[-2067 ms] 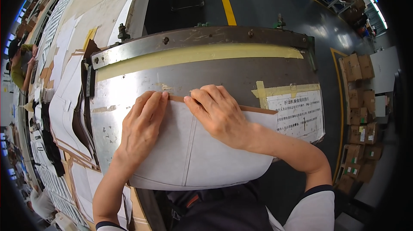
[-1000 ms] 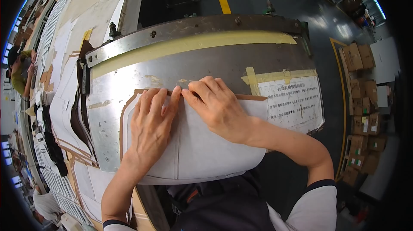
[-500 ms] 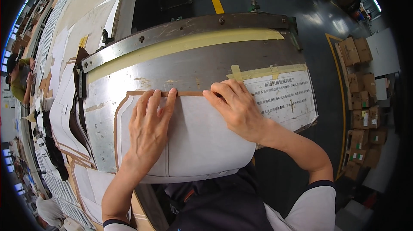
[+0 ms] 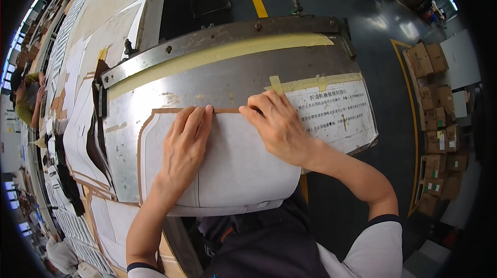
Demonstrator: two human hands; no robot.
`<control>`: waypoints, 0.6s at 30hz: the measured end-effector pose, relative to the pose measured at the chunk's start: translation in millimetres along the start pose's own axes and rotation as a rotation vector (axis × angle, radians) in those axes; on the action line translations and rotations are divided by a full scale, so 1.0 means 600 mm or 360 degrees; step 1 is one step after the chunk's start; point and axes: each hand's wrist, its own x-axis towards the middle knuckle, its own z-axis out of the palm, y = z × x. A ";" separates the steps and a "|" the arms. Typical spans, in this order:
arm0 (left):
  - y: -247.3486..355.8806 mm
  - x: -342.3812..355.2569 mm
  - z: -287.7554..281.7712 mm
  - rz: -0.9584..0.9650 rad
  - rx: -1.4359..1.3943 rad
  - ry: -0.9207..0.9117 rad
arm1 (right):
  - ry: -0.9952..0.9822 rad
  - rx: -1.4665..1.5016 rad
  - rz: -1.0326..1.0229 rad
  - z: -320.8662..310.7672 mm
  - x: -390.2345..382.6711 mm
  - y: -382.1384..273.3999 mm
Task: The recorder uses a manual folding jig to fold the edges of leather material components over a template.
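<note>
A flexible white panel with a brown border lies over a metal plate machine, its near end hanging toward my lap. My left hand rests on the panel with its fingers stretched out, their tips along the brown far edge. Farther right, my right hand is curled, thumb and forefinger pinching that same edge near its right part. What lies under the curled fingers is hidden.
Yellow tape runs along the machine below a bolted metal bar. A printed sheet is taped at right. More white panels lie at left. Cardboard boxes stand far right; a person sits far left.
My left fingers have drawn closer together on the panel. My right hand still pinches the edge and looks slightly farther left and up, as the whole view has shifted a little.
</note>
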 end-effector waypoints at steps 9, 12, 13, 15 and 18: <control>0.006 0.000 0.010 -0.0066 -0.0124 0.0146 | 0.0014 0.0008 0.0018 0.002 -0.005 -0.002; 0.019 0.016 0.003 -0.0067 -0.0116 0.0113 | 0.0028 -0.0021 0.0032 0.004 -0.009 -0.001; 0.030 0.024 -0.002 -0.0057 -0.0027 0.0074 | 0.0027 -0.0016 0.0031 0.004 -0.009 0.000; 0.040 0.026 0.003 -0.0034 0.0065 0.0088 | 0.0056 0.0004 0.0017 0.005 -0.007 -0.001; 0.025 0.006 0.014 -0.0021 -0.0121 0.0060 | 0.0080 -0.0034 -0.0010 0.007 -0.009 0.001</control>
